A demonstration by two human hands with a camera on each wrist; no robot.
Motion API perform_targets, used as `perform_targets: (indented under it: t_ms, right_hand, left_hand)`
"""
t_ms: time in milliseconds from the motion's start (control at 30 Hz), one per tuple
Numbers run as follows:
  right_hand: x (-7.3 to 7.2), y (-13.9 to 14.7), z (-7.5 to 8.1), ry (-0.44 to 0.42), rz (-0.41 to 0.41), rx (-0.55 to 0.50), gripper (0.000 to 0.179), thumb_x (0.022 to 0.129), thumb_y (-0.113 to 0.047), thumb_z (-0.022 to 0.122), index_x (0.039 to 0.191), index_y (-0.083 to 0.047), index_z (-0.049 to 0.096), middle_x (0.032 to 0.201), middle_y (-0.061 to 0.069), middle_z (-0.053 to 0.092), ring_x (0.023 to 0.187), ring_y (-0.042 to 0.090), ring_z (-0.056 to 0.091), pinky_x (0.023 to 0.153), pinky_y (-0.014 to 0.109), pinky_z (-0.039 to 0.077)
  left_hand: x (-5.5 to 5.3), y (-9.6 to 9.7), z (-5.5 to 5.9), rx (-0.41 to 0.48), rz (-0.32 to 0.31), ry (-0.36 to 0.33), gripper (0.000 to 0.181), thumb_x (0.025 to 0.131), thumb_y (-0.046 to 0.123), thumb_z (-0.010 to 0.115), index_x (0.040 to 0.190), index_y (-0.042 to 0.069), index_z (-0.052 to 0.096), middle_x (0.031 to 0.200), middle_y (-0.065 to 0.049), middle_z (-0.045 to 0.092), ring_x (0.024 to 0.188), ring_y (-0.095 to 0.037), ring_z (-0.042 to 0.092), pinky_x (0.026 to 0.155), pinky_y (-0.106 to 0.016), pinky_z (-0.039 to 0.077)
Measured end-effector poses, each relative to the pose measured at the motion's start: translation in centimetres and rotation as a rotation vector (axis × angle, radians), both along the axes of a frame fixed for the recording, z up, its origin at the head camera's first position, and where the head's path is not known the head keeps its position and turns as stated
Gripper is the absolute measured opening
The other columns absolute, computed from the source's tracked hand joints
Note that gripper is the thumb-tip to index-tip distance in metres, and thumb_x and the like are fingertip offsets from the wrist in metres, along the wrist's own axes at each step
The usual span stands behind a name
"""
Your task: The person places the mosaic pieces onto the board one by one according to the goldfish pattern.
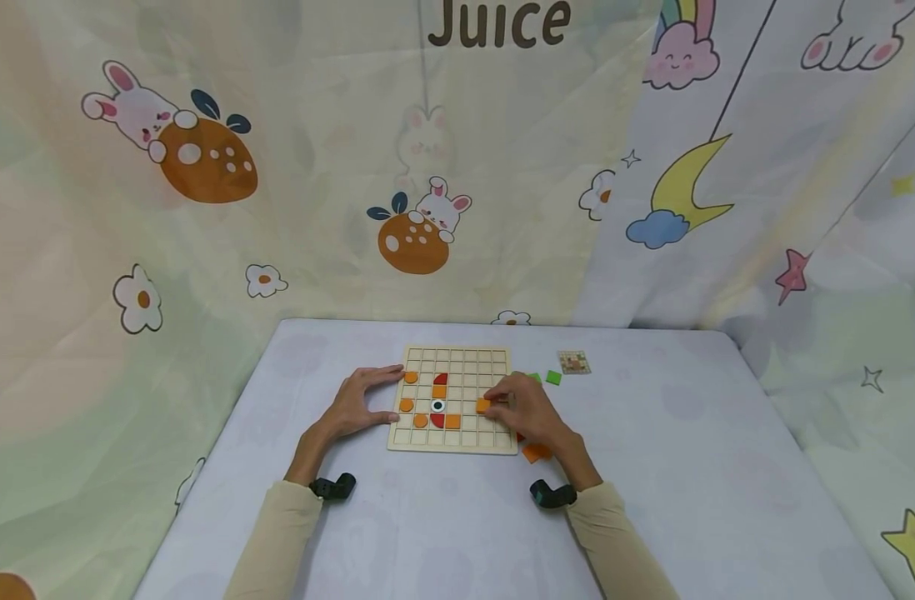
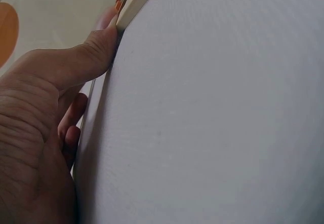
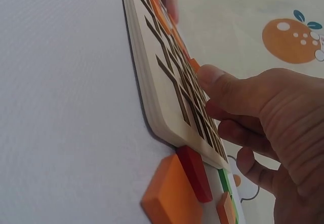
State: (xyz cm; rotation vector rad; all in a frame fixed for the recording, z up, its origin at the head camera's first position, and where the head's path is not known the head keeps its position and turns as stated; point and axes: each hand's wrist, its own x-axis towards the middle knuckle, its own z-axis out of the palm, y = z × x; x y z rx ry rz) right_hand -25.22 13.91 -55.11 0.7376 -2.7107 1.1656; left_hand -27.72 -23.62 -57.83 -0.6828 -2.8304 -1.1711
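A wooden grid board [image 1: 472, 437] lies flat on the table, with orange round tiles [image 1: 406, 405], red curved tiles [image 1: 437, 421], orange square tiles [image 1: 453, 422] and a white-and-black eye tile [image 1: 438, 406] in its cells. My left hand [image 1: 352, 406] touches the board's left edge, thumb and forefinger spread apart; in the left wrist view the thumb [image 2: 93, 57] meets the board's side. Over the right part of the grid, my right hand [image 1: 528, 410] pinches an orange square tile [image 1: 483, 406] between thumb and fingers. Its thumb partly hides that tile [image 3: 195, 64] in the right wrist view.
Loose pieces lie right of the board: orange tiles [image 1: 536, 452], a red tile [image 3: 194, 173] and green tiles [image 1: 553, 377], some partly hidden by the right hand. A small patterned card [image 1: 574, 362] is at the back right. A printed cloth [image 1: 502, 250] hangs behind the table.
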Motion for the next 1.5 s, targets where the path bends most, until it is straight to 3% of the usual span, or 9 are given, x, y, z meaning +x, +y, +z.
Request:
perform_targets:
  t_ms: [233, 1067, 1300, 1500]
  right_hand:
    - [-0.1, -0.6, -0.1, -0.027, -0.008, 0.009, 0.025, 0.087, -0.014, 0.093, 0.111, -0.009, 0.086, 0.105, 0.0, 0.081, 0.097, 0.014, 0.068, 0.09, 0.034, 0.057]
    - [-0.7, -2.4, -0.6, 0.045, 0.009, 0.033, 0.023, 0.086, -0.018, 0.095, 0.106, -0.009, 0.087, 0.098, 0.0, 0.083, 0.094, 0.015, 0.068, 0.084, 0.032, 0.056]
    - [-1.0, -3.1, -0.7, -0.004, -0.007, 0.075, 0.021, 0.089, -0.02, 0.092, 0.109, -0.014, 0.088, 0.099, -0.005, 0.082, 0.091, 0.011, 0.063, 0.082, 0.029, 0.052]
    - [-1.1, -3.8, -0.8, -0.03, 0.021, 0.056, 0.019, 0.091, -0.017, 0.09, 0.11, -0.013, 0.088, 0.096, -0.005, 0.08, 0.093, 0.01, 0.067, 0.085, 0.03, 0.057]
  left_hand:
    - [0.0, -0.1, 0.0, -0.011, 0.01, -0.003, 0.081, 0.08, 0.039, 0.097, 0.152, 0.017, 0.066, 0.165, -0.005, 0.058, 0.148, -0.039, 0.05, 0.122, -0.071, 0.033]
    - [-0.1, -0.1, -0.1, -0.023, 0.001, -0.001, 0.081, 0.082, 0.04, 0.096, 0.153, 0.018, 0.065, 0.166, -0.005, 0.057, 0.15, -0.04, 0.05, 0.123, -0.073, 0.033]
    - [0.1, 0.1, 0.3, -0.024, 0.012, -0.007, 0.081, 0.081, 0.038, 0.096, 0.153, 0.017, 0.065, 0.166, -0.005, 0.057, 0.149, -0.04, 0.05, 0.123, -0.072, 0.032]
    - [0.1, 0.0, 0.2, -0.023, 0.013, -0.01, 0.082, 0.081, 0.04, 0.096, 0.153, 0.017, 0.065, 0.167, -0.005, 0.057, 0.149, -0.039, 0.05, 0.123, -0.072, 0.032]
